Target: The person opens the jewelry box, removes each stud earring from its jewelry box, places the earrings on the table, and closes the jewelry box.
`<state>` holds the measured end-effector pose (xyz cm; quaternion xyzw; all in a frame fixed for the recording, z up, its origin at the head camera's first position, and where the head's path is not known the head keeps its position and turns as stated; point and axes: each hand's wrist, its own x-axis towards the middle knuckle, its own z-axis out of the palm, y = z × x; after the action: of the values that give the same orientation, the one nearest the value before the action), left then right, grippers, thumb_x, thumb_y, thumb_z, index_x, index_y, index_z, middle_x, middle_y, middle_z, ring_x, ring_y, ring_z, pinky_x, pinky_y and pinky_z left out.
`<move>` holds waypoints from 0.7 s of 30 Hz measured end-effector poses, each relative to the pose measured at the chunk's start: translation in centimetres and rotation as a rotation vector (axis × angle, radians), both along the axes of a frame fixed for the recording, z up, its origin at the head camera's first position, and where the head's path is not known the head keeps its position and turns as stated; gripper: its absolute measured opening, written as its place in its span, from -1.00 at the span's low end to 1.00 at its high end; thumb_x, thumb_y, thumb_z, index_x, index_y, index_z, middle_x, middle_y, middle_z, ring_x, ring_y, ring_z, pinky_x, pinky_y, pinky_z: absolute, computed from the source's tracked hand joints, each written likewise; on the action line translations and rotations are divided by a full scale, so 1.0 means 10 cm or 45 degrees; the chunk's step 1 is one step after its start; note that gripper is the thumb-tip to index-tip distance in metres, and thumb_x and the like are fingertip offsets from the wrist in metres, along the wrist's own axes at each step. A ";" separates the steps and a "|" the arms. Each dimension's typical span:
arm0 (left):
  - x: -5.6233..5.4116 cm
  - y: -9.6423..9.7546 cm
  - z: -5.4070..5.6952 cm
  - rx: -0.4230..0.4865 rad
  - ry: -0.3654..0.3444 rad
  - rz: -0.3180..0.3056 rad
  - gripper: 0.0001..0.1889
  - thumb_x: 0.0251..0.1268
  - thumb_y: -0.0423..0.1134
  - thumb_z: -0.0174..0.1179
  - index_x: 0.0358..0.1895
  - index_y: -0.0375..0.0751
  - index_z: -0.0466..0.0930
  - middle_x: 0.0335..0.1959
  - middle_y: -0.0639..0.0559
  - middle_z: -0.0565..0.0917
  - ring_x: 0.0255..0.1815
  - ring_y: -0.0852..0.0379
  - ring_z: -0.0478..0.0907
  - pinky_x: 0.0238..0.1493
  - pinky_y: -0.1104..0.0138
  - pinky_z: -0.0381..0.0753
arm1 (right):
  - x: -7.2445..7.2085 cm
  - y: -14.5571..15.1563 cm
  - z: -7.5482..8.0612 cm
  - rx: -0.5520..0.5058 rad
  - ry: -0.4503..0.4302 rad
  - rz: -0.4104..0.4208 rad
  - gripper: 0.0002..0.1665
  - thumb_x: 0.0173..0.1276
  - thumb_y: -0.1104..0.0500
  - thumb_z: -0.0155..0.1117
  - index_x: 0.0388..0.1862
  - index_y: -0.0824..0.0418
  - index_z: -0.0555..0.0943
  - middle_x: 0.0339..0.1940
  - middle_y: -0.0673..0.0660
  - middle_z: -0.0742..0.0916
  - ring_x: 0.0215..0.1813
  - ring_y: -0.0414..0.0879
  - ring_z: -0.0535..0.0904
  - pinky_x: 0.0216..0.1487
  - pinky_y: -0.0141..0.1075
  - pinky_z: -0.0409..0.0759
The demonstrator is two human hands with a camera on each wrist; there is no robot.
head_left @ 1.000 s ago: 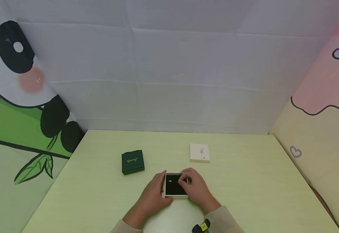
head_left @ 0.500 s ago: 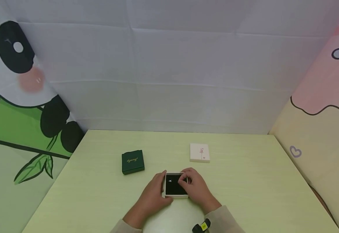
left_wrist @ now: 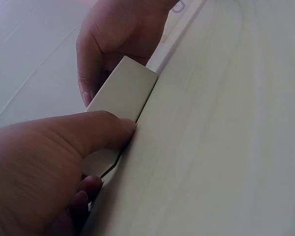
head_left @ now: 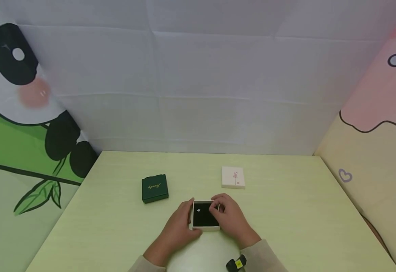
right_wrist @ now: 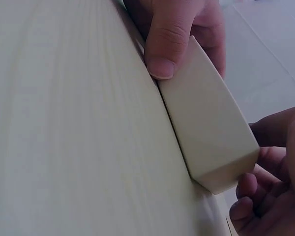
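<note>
My left hand (head_left: 181,226) grips the left side of a small white jewellery box (head_left: 206,229), thumb on its near wall. A black pad (head_left: 202,219) fills the box, and a tiny silvery star-shaped piece (head_left: 198,210) sits on the pad's upper left. Over the pad's right side is my right hand (head_left: 230,217), thumb and index tips brought together; I cannot tell what is between them. In the right wrist view, the right hand's other fingers (right_wrist: 248,186) are curled by the corner of the box. The left thumb (left_wrist: 108,130) lies along its wall in the left wrist view.
A dark green box (head_left: 155,188) with gold lettering stands behind and left of the hands. Behind and right lies a flat white lid-like box (head_left: 233,177) with a pink flower print. The pale wood table (head_left: 286,204) meets a white cloth backdrop (head_left: 198,94).
The right hand's thumb and index tips have shifted slightly to the right over the black pad. The left hand and the box stay in place. The head view has tilted a little.
</note>
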<state>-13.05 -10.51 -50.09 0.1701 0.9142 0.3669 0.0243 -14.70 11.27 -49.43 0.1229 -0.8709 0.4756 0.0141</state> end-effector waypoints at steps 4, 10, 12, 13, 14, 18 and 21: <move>0.00 0.00 0.01 0.003 0.007 0.000 0.04 -0.03 -0.14 0.56 0.55 -0.39 0.21 0.30 -0.10 0.47 -0.07 0.12 0.45 0.05 0.14 0.49 | 0.01 0.01 0.03 0.002 0.001 -0.005 -0.85 0.47 0.15 0.35 -0.36 -0.01 0.64 0.13 -0.01 0.67 -0.33 -0.19 0.51 -0.22 -0.30 0.50; 0.00 0.01 0.01 0.000 0.007 0.007 0.04 -0.04 -0.14 0.57 0.54 -0.38 0.22 0.33 -0.11 0.47 -0.02 0.10 0.46 0.08 0.11 0.50 | 0.00 0.04 0.06 -0.013 0.018 -0.033 -0.86 0.46 0.16 0.35 -0.35 0.00 0.64 0.11 -0.01 0.68 -0.25 -0.18 0.51 -0.15 -0.28 0.51; 0.00 0.00 0.01 0.006 -0.001 0.008 0.04 -0.04 -0.14 0.58 0.54 -0.37 0.22 0.33 -0.10 0.47 0.00 0.09 0.46 0.10 0.10 0.51 | -0.01 0.06 0.06 -0.014 0.021 -0.038 -0.87 0.46 0.16 0.36 -0.34 0.00 0.64 0.11 -0.02 0.68 -0.25 -0.18 0.51 -0.14 -0.28 0.51; 0.00 0.00 0.01 0.007 -0.004 0.009 0.04 -0.03 -0.14 0.58 0.54 -0.37 0.22 0.33 -0.10 0.47 0.00 0.10 0.46 0.10 0.10 0.51 | -0.01 0.07 0.06 -0.013 0.025 -0.040 -0.87 0.45 0.17 0.36 -0.34 -0.01 0.64 0.11 -0.02 0.68 -0.26 -0.18 0.51 -0.15 -0.27 0.51; 0.00 0.00 0.01 0.008 -0.007 0.009 0.04 -0.03 -0.14 0.58 0.54 -0.37 0.22 0.32 -0.09 0.47 -0.02 0.10 0.46 0.08 0.11 0.51 | -0.01 0.08 0.06 -0.011 0.022 -0.045 -0.87 0.45 0.17 0.36 -0.33 -0.02 0.64 0.11 -0.04 0.68 -0.27 -0.19 0.51 -0.15 -0.28 0.51; 0.01 0.00 0.01 0.014 -0.012 0.006 0.04 -0.03 -0.14 0.57 0.54 -0.37 0.22 0.28 -0.06 0.48 -0.07 0.13 0.47 0.05 0.14 0.51 | -0.02 0.13 0.06 -0.004 0.020 -0.064 -0.86 0.45 0.17 0.36 -0.34 -0.04 0.64 0.10 -0.07 0.68 -0.30 -0.19 0.51 -0.18 -0.28 0.51; 0.01 0.00 0.01 0.020 -0.018 0.007 0.04 -0.03 -0.14 0.57 0.54 -0.36 0.22 0.31 -0.08 0.47 -0.01 0.10 0.47 0.11 0.09 0.52 | -0.03 0.18 0.08 -0.003 0.015 -0.093 -0.86 0.44 0.18 0.38 -0.33 -0.03 0.64 0.09 -0.05 0.68 -0.30 -0.18 0.50 -0.18 -0.28 0.50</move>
<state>-12.99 -10.48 -49.99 0.1651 0.9117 0.3752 0.0285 -14.97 13.09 -48.68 0.0940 -0.8741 0.4751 0.0367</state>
